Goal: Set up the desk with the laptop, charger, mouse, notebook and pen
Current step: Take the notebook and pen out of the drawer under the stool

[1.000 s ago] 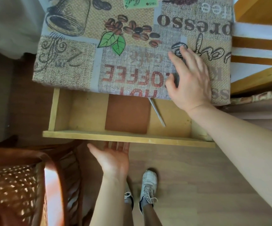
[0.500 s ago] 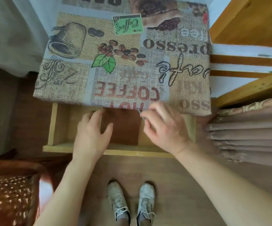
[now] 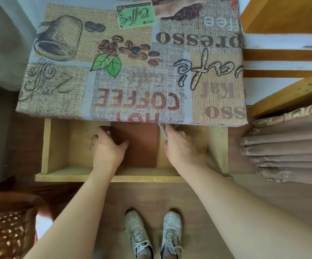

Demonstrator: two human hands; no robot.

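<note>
One desk under a coffee-print cloth; one drawer pulled open below it. One brown notebook flat in drawer; left hand curls fingers over its left edge. Right hand pinches one silver pen beside the notebook. Two white shoes on floor
</note>
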